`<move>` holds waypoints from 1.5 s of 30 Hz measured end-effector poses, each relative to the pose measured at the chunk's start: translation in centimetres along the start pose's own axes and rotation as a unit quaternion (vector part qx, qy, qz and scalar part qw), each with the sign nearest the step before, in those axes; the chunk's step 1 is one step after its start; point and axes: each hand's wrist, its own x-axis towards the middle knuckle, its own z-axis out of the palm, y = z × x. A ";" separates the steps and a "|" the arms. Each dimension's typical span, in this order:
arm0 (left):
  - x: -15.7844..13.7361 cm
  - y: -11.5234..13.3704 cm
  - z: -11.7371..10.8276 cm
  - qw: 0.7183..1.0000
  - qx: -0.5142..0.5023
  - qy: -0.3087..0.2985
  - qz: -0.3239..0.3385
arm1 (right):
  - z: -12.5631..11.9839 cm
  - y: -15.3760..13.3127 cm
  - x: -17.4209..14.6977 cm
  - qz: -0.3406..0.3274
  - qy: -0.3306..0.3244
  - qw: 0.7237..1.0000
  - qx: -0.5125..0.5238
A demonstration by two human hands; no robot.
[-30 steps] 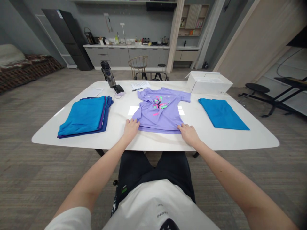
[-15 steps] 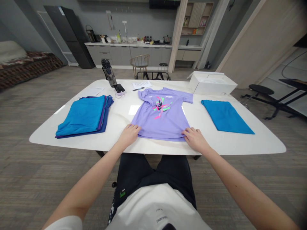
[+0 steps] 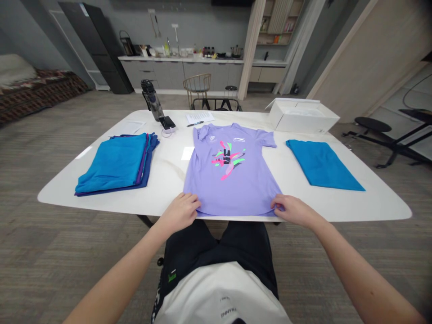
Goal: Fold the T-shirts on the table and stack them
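A lavender T-shirt (image 3: pixel 232 193) lies spread on the white table, collar away from me, with a bright pink, green and black print on its chest. Its hem reaches nearly to the table's front edge. At the left hem corner, my left hand (image 3: pixel 182 209) is closed on the cloth. My right hand (image 3: pixel 293 209) pinches the right hem corner between thumb and fingers. The sleeves lie at the far end, the left one somewhat bunched.
Folded blue and purple clothes (image 3: pixel 111 164) are stacked on the left of the table (image 3: pixel 168 189). A folded blue cloth (image 3: pixel 324 164) lies on the right. Farther back are a bottle (image 3: pixel 152 101), phone (image 3: pixel 167 122), pen (image 3: pixel 195 123), paper (image 3: pixel 205 117) and white box (image 3: pixel 302 118).
Both hands have pulled the hem toward me and slightly apart. The T-shirt now lies longer and flatter, with its chest print stretched out and more visible.
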 end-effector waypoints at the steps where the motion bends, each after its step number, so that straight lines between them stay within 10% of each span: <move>1: 0.2 0.4 0.0 1.000 0.011 0.002 0.005 | 0.1 0.1 0.3 -0.001 0.011 1.000 0.028; 14: -0.9 -1.1 1.2 0.971 0.110 0.027 -0.208 | 2.0 -0.3 3.3 0.132 0.039 0.988 -0.064; 22: -0.5 -2.9 -2.8 0.987 -0.139 -0.036 -0.066 | 0.4 0.4 6.3 0.145 0.010 0.988 -0.057; 27: 7.7 -7.8 -2.2 0.962 -0.253 0.053 -0.084 | -0.8 0.2 11.6 0.108 0.036 0.993 -0.023; 34: 22.1 -16.1 0.2 0.949 -0.145 0.162 -0.227 | -2.3 3.1 22.2 0.096 0.131 0.987 -0.002; 45: 35.2 -27.1 2.1 0.966 -0.052 0.047 -0.250 | -4.7 14.0 34.4 0.246 0.203 0.948 -0.019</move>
